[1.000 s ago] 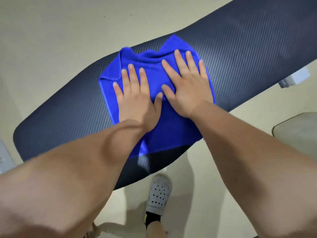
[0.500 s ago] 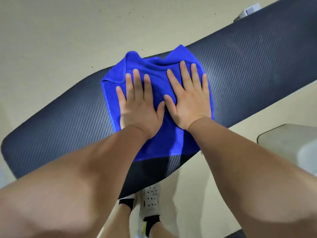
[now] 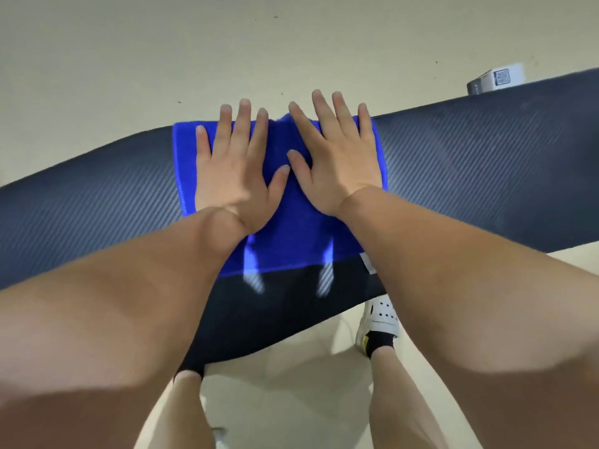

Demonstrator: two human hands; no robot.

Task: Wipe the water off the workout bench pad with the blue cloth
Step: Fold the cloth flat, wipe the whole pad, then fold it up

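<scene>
Blue cloth [image 3: 291, 222] flat under both hands' straight fingers [image 3: 241, 124], on bench pad [image 3: 470, 176].

Cloth [image 3: 291, 225] on bench [image 3: 470, 176]; left hand [image 3: 233, 170], right hand [image 3: 337, 163] side by side on cloth; box [image 3: 496, 80] on floor [image 3: 129, 59] behind bench.

Dark, weave-textured padded workout bench pad [image 3: 486, 176]: one.
Bright blue microfibre cloth [image 3: 291, 228]: one.
Bare hands: two, left hand [image 3: 233, 176] and right hand [image 3: 337, 166].
White perforated rubber clog [image 3: 381, 315]: one, near right.
Black ankle socks [image 3: 380, 343]: two.
Small white-and-grey box [image 3: 496, 80]: one, far right.
</scene>
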